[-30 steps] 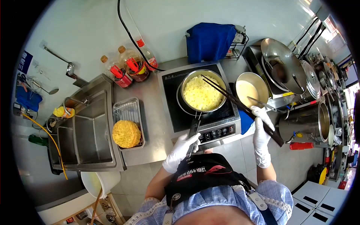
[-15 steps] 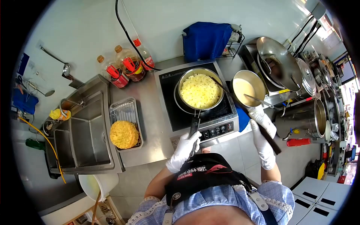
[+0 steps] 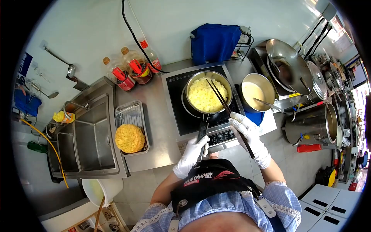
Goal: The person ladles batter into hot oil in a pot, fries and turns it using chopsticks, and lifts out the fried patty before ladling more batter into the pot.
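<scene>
My left hand (image 3: 194, 151), in a white glove, is wrapped round the black handle (image 3: 202, 131) of a round metal pot (image 3: 230, 101) on the cooktop. Pale yellow, crumbly-looking food (image 3: 201, 96) fills the pot; it may be frying, but its exact kind is unclear. In my gloved right hand (image 3: 247, 131) is a pair of long dark chopsticks (image 3: 220, 96), held slanting with their tips over the food. Just right of the cooktop stands a pot of creamy batter (image 3: 253, 92), with a metal spoon or ladle (image 3: 267, 103) resting in it.
On the left, a round golden fried cake (image 3: 130, 138) rests on a wire-racked tray (image 3: 127, 112). Beyond it is a double sink (image 3: 92, 135). Several bottles (image 3: 137, 66) and a blue cloth (image 3: 215, 42) stand by the wall. A wok (image 3: 288, 63) sits at right.
My right hand has moved left from beside the batter pot. The chopstick tips have swung to the middle of the yellow food. My left hand keeps its hold on the handle.
</scene>
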`<state>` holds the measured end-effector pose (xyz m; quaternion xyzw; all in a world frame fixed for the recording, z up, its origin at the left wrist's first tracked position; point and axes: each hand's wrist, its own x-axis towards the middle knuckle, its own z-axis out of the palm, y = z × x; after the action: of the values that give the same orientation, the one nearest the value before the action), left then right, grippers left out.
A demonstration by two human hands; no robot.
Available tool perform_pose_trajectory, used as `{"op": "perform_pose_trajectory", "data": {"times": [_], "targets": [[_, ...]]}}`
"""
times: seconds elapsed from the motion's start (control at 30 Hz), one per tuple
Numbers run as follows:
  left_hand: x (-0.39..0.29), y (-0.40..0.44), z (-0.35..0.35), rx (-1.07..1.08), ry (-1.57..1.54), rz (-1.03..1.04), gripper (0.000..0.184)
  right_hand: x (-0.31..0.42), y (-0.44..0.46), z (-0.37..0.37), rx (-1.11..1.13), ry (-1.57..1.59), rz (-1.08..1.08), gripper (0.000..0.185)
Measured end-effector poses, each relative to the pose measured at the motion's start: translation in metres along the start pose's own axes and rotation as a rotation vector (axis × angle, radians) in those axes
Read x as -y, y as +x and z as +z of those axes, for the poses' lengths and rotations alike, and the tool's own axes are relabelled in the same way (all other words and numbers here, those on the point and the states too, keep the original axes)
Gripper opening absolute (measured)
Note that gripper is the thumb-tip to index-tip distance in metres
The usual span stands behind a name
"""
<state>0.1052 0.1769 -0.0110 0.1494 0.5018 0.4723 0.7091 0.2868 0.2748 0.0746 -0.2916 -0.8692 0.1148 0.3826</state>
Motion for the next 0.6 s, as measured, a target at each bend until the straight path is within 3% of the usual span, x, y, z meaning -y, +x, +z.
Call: {"op": "perform_pose_trajectory", "data": {"times": [0.27, 0.43, 0.6], "targets": [[0.0, 0.0, 0.001, 0.001, -0.004, 0.001, 0.022, -0.003, 0.01, -0.002, 0.035, 0.113, -0.013, 0.027], [0.005, 0.003, -0.003, 0.024, -0.013, 0.032, 0.024, -0.003, 0.004, -0.015, -0.049, 0.238, 0.18, 0.023], [0.002, 0.001, -0.001, 0.01, 0.011, 0.019, 0.024, 0.003, 0.007, -0.033, -0.099, 0.048, 0.114, 0.022]]}}
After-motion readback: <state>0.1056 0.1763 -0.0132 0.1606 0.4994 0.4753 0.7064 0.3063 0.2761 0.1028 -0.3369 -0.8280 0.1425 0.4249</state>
